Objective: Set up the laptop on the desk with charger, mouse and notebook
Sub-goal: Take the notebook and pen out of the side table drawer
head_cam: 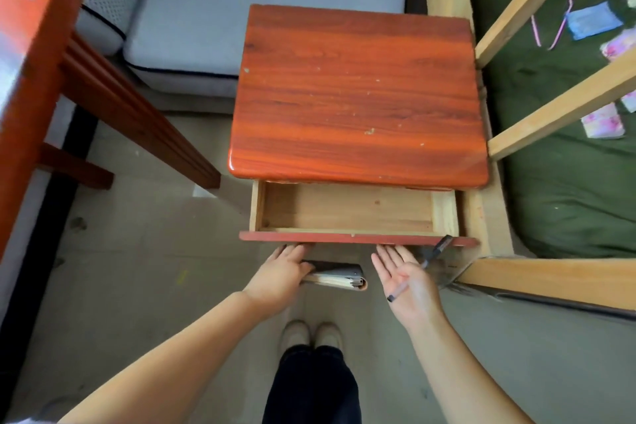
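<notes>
A small red-brown wooden desk (358, 86) stands in front of me with a bare top. Its drawer (344, 213) is pulled open and holds nothing. My left hand (278, 275) grips a dark ring-bound notebook (340, 277) just below the drawer front (344, 237), fingertips near the front's underside. My right hand (406, 279) is palm up with fingers spread against the drawer front, and a black pen (432, 258) lies across the palm under the thumb. No laptop, charger or mouse is in view.
A grey sofa (241, 10) stands behind the desk. A larger red wooden table (38, 55) is at the left. A pale wooden bed frame (537, 107) with a green mattress (568, 182) is close on the right. My feet (311, 336) are on the tiled floor.
</notes>
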`<state>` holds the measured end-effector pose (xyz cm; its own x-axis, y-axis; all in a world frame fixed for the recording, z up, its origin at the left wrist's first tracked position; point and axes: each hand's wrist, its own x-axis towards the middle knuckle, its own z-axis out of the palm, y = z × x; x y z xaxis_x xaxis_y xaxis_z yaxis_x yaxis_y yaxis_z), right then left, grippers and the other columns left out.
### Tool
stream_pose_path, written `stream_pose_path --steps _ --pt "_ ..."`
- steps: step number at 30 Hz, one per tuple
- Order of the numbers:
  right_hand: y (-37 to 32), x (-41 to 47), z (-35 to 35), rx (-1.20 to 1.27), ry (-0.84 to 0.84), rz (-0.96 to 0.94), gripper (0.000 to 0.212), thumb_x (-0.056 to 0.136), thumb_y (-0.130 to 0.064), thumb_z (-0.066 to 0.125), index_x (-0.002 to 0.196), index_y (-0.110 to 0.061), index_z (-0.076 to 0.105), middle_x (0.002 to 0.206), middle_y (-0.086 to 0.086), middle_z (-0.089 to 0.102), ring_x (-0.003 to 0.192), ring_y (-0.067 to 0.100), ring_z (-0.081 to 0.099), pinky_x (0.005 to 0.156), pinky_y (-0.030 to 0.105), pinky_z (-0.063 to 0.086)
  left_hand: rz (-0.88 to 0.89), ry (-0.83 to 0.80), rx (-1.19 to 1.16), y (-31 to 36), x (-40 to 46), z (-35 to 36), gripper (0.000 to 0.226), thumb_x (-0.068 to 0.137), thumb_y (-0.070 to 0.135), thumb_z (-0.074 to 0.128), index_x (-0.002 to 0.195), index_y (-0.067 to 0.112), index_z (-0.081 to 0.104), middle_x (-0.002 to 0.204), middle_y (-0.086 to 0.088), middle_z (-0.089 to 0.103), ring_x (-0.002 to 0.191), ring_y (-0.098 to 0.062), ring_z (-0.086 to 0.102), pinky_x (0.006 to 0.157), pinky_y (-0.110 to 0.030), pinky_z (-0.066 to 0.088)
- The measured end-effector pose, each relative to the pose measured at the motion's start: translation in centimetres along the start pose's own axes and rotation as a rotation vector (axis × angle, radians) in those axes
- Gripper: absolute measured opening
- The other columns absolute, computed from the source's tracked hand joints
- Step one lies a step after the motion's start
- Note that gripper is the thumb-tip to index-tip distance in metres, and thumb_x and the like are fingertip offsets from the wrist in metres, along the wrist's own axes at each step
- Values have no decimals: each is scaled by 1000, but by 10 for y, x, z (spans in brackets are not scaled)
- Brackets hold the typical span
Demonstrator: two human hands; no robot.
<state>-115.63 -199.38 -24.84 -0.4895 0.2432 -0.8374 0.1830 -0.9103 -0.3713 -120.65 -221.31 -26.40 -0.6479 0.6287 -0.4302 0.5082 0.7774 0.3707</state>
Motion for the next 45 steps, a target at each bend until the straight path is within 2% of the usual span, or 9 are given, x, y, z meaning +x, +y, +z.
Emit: stream_pose_path --steps 7,17,20,22,25,28,33,38,45 --pt "-17 23 65 83 -90 -43 81 71 22 7 146 -5 18 155 14 22 142 27 26 111 44 29 -22 17 90 -18 48 -44 36 94 24 44 128 19 56 158 -6 16 146 -19 12 120 -41 3" --pt "-21 38 90 167 -68 -20 82 72 24 2 143 -7 27 151 10 32 138 25 34 109 44 35 -3 16 167 -38 80 -61 30 89 16 51 117 17 61 153 -5 31 138 -24 32 114 -39 23" --pt "-26 30 85 -23 16 29 56 89 14 15 133 -9 40 127 8 55 102 15 62 63 20 55 -108 -63 -12 -29 66 -70 24 88 23 53 109 15 61 120 -10 62 111 -29 56 92 -35 45" --pt "-31 14 83 -191 78 79 21 97 -3 35 106 -11 53 88 3 65 46 4 54 29 13 31 -208 -73 -190 -20 47 -84 15 86 24 58 94 12 62 95 -11 68 92 -31 61 71 -31 44" --pt "-36 -20 82 -435 92 83 18 96 -26 46 83 -15 51 71 0 53 24 2 29 27 12 14 -340 -20 -402 -10 11 -108 20 84 23 62 68 17 53 78 -5 60 77 -25 57 63 -27 35" --pt "-40 -62 93 -536 33 71 33 97 -45 34 106 -19 52 75 2 53 27 3 27 32 10 13 -447 38 -586 -1 -36 -141 14 84 22 64 83 8 65 89 -8 69 84 -23 63 71 -30 45" --pt "-41 -128 123 -647 -193 -80 43 100 -14 34 141 -27 34 80 6 55 31 2 31 28 12 16 -555 357 -1243 10 -126 -192 11 88 11 61 95 12 70 94 -7 74 70 -10 71 63 -23 58" --pt "-6 -188 165 -870 -359 -214 57 93 3 33 138 -31 39 86 5 58 36 3 39 28 13 22 -505 863 -1774 19 -207 -228 26 91 6 54 116 5 60 82 -2 76 64 -12 72 59 -28 60" --pt "118 -293 245 -1065 -714 -153 26 96 -33 42 99 -19 63 81 -5 58 47 5 38 36 15 23 -336 1267 -2176 16 -307 -247 34 95 12 47 128 9 50 89 -1 77 74 -13 73 68 -30 61"
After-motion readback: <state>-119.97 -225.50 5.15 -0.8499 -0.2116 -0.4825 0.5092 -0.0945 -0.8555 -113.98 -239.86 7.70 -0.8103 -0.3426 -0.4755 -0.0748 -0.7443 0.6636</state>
